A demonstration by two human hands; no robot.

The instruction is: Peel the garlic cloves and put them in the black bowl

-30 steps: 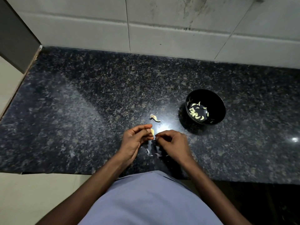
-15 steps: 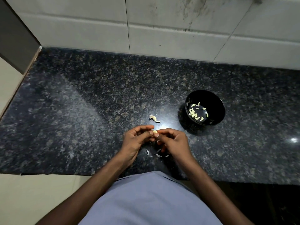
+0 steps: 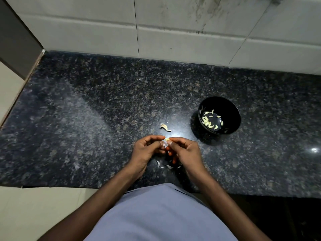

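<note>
A small pale garlic clove (image 3: 167,139) shows between the fingertips of both hands, just above the counter. My left hand (image 3: 147,152) pinches it from the left and my right hand (image 3: 184,152) pinches it from the right, thumb and forefinger meeting at the clove. The black bowl (image 3: 231,110) stands to the right and a little farther back, with several peeled cloves (image 3: 210,121) on its bottom. Another garlic piece with its root end (image 3: 165,127) lies on the counter just beyond my hands.
The dark speckled granite counter (image 3: 86,127) runs back to a white tiled wall (image 3: 173,28). Bits of white peel (image 3: 165,165) lie on the counter under my wrists. The counter's front edge is close to my body; its left end stops at a wooden edge.
My right hand has come in from the right and its fingertips have closed onto the clove that my left hand held alone a second ago.
</note>
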